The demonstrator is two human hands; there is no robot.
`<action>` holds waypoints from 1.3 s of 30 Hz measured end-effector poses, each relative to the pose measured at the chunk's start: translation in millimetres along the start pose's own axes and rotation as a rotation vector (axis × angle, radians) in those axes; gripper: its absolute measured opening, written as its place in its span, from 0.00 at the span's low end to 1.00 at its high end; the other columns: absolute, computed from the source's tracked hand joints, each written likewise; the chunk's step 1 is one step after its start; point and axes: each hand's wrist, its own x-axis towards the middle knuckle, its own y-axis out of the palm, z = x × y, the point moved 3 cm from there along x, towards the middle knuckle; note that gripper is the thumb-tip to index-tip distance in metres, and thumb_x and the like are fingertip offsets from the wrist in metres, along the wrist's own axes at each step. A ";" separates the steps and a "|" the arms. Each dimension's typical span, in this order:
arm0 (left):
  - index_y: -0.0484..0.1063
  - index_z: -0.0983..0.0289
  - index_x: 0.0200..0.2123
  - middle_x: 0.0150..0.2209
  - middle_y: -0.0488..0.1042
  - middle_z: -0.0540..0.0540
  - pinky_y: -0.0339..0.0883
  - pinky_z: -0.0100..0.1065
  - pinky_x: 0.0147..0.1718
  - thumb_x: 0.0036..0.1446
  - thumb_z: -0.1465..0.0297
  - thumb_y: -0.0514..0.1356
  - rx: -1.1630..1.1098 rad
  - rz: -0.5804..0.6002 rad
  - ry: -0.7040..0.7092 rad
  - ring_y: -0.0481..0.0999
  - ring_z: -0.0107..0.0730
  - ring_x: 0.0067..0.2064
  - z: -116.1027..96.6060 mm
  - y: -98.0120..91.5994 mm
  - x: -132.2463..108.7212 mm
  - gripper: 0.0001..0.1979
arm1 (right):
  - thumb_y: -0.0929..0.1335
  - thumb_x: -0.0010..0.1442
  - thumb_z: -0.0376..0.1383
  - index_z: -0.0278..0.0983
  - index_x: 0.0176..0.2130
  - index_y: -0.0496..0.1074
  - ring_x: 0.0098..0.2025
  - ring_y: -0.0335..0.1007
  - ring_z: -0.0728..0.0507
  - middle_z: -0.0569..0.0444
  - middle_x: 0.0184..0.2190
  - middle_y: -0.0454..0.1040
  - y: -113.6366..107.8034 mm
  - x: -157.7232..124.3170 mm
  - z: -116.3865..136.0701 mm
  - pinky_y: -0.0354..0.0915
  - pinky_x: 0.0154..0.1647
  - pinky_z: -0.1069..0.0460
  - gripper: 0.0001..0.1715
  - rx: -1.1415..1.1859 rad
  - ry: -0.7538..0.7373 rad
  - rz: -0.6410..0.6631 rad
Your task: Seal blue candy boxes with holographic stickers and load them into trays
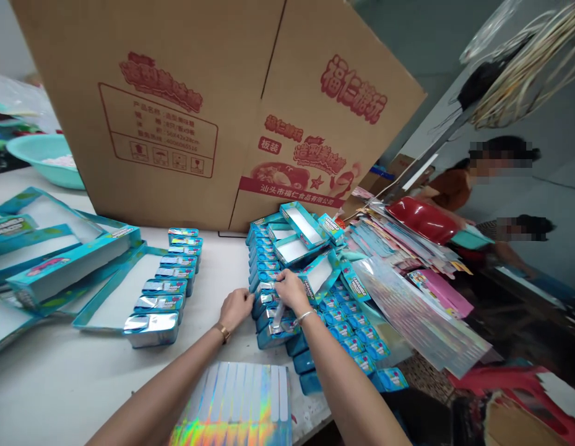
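My left hand point(237, 306) is closed, its fingertips at the left end of a small blue box in a long row of blue boxes point(265, 265). My right hand point(293, 291) is closed too, fingers pressed down at the same box's right end. Between them a shiny sticker strip point(267, 287) lies across the box top; the fingertips at its ends are partly hidden. Nearer boxes in the row carry silvery strips, and a whitish strip point(278, 316) shows below my right hand. In front lies a holographic sticker sheet point(243, 396), partly under my left forearm.
A big cardboard carton point(176, 155) stands at the back. To the left are a row of blue boxes point(152, 322) and open blue trays point(73, 260). More blue boxes point(352, 328) and shiny sheets point(417, 316) lie right. Two people point(454, 186) are beyond.
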 end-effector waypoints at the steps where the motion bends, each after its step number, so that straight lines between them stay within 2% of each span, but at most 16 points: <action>1: 0.70 0.62 0.23 0.25 0.75 0.54 0.57 0.31 0.31 0.59 0.65 0.54 -0.050 -0.021 0.016 0.73 0.36 0.31 -1.7 -4.3 -2.8 0.14 | 0.68 0.53 0.35 0.39 0.27 0.67 0.29 0.69 0.45 0.58 0.22 0.70 -4.0 0.2 1.6 0.60 0.31 0.54 0.05 0.059 -0.001 0.012; 3: 0.73 0.63 0.30 0.30 0.77 0.55 0.61 0.32 0.34 0.62 0.61 0.51 -0.164 -0.057 0.059 0.74 0.37 0.35 -9.1 -14.8 -10.8 0.16 | 0.67 0.56 0.42 0.39 0.27 0.66 0.23 0.65 0.47 0.60 0.18 0.66 -13.9 -0.7 7.3 0.59 0.26 0.54 0.10 0.189 -0.006 0.041; 5: 0.75 0.64 0.39 0.37 0.79 0.56 0.65 0.32 0.37 0.65 0.56 0.47 -0.269 -0.064 0.101 0.76 0.37 0.40 -20.8 -24.1 -21.1 0.22 | 0.66 0.56 0.48 0.39 0.27 0.65 0.20 0.62 0.48 0.61 0.16 0.63 -24.4 -3.8 16.3 0.57 0.21 0.55 0.16 0.317 -0.020 0.068; 8: 0.73 0.64 0.50 0.46 0.79 0.58 0.68 0.33 0.39 0.64 0.49 0.47 -0.443 0.010 0.171 0.76 0.40 0.46 -41.4 -29.1 -35.6 0.28 | 0.68 0.53 0.54 0.39 0.26 0.63 0.17 0.56 0.51 0.62 0.15 0.62 -34.3 -10.8 32.0 0.54 0.18 0.56 0.23 0.464 -0.043 0.122; 9: 0.74 0.64 0.51 0.47 0.78 0.59 0.68 0.34 0.40 0.62 0.48 0.49 -0.499 0.047 0.203 0.75 0.41 0.47 -47.4 -28.2 -39.0 0.29 | 0.69 0.51 0.55 0.39 0.26 0.63 0.17 0.55 0.52 0.62 0.15 0.62 -35.7 -13.1 36.6 0.53 0.17 0.56 0.24 0.496 -0.045 0.140; 11: 0.76 0.64 0.45 0.43 0.79 0.58 0.67 0.33 0.38 0.60 0.48 0.53 -0.537 0.102 0.254 0.75 0.40 0.44 -55.1 -23.9 -42.6 0.27 | 0.70 0.50 0.56 0.39 0.26 0.63 0.16 0.53 0.53 0.63 0.16 0.62 -36.2 -16.2 42.9 0.53 0.17 0.57 0.25 0.537 -0.042 0.162; 14: 0.73 0.65 0.30 0.27 0.74 0.53 0.63 0.30 0.30 0.61 0.49 0.53 -0.422 0.099 0.247 0.72 0.32 0.30 -53.2 -17.5 -38.8 0.25 | 0.69 0.51 0.55 0.38 0.29 0.65 0.18 0.56 0.52 0.62 0.18 0.64 -33.8 -16.4 44.7 0.56 0.19 0.57 0.23 0.559 -0.045 0.169; 16: 0.69 0.64 0.26 0.23 0.70 0.50 0.61 0.29 0.27 0.62 0.50 0.49 -0.347 0.070 0.222 0.69 0.30 0.27 -47.8 -18.2 -31.3 0.25 | 0.69 0.51 0.52 0.37 0.33 0.67 0.22 0.62 0.51 0.60 0.22 0.68 -29.6 -13.4 42.2 0.61 0.22 0.56 0.22 0.555 -0.071 0.182; 19: 0.67 0.62 0.25 0.24 0.71 0.50 0.59 0.29 0.28 0.64 0.52 0.48 -0.205 0.018 0.207 0.69 0.31 0.28 -44.2 -29.5 -14.8 0.24 | 0.70 0.49 0.46 0.37 0.41 0.68 0.27 0.67 0.48 0.59 0.27 0.71 -18.6 -4.9 36.5 0.65 0.27 0.54 0.22 0.511 -0.129 0.183; 24: 0.70 0.61 0.25 0.28 0.76 0.56 0.58 0.33 0.32 0.63 0.63 0.51 0.151 -0.026 0.203 0.75 0.40 0.34 -54.6 -49.6 16.6 0.16 | 0.65 0.55 0.35 0.38 0.43 0.66 0.33 0.68 0.46 0.58 0.29 0.70 -1.7 12.0 29.1 0.63 0.36 0.52 0.14 0.315 -0.210 -0.006; 29: 0.74 0.62 0.28 0.34 0.80 0.63 0.62 0.37 0.36 0.63 0.65 0.49 0.392 0.002 0.200 0.79 0.48 0.40 -61.9 -46.6 33.6 0.18 | 0.63 0.57 0.31 0.39 0.45 0.67 0.37 0.69 0.42 0.56 0.30 0.73 4.5 17.9 25.5 0.58 0.39 0.51 0.14 0.070 -0.198 -0.098; 34: 0.76 0.63 0.30 0.37 0.81 0.65 0.65 0.39 0.39 0.64 0.66 0.47 0.513 0.023 0.191 0.80 0.49 0.42 -58.8 -42.2 37.6 0.20 | 0.64 0.60 0.31 0.41 0.47 0.67 0.39 0.72 0.42 0.55 0.34 0.76 9.4 18.6 24.2 0.57 0.37 0.52 0.14 -0.080 -0.157 -0.092; 39: 0.77 0.63 0.32 0.38 0.82 0.64 0.66 0.39 0.38 0.64 0.65 0.47 0.548 0.056 0.173 0.80 0.49 0.42 -55.1 -40.4 39.6 0.20 | 0.63 0.63 0.30 0.40 0.48 0.66 0.44 0.73 0.42 0.52 0.40 0.77 14.3 17.5 26.6 0.57 0.40 0.52 0.14 -0.175 -0.167 -0.095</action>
